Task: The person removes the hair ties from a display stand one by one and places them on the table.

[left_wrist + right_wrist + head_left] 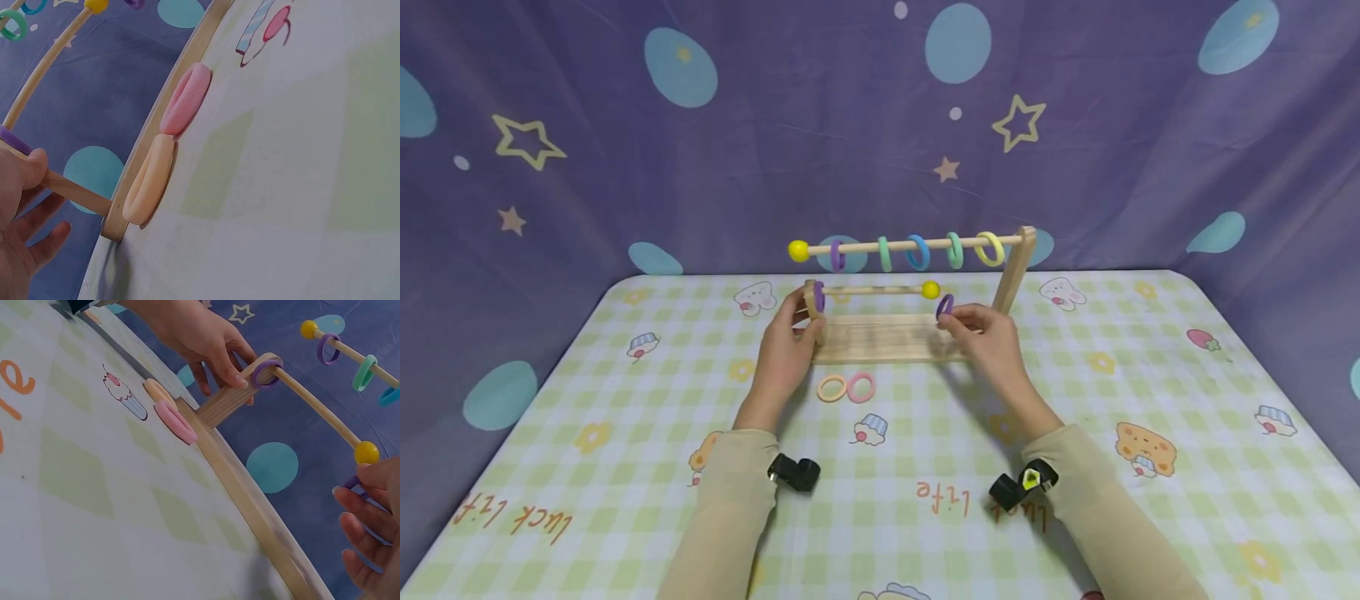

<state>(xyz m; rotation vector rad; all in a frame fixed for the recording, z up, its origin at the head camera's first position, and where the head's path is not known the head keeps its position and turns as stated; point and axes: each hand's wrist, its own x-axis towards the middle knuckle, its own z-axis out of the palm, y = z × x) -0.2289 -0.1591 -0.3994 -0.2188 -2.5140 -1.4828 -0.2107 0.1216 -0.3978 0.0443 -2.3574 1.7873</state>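
Note:
A wooden ring rack (880, 337) has two rods, each tipped with a yellow ball. My left hand (784, 340) grips its short left post (228, 400) between thumb and fingers. Against that post, a purple ring (267, 373) encircles the lower rod (872, 291). Just right of the lower rod's yellow ball (931, 290), my right hand (992, 340) pinches another purple ring (945, 306) by its lower edge. On the upper rod (895, 246) hang several rings: purple (837, 256), green, blue (917, 252), green and yellow (990, 249).
An orange ring (831, 388) and a pink ring (861, 387) lie side by side on the checked tablecloth (647, 467), in front of the rack's base. The tall right post (1015, 271) holds the upper rod. A purple patterned curtain (820, 150) hangs behind the table.

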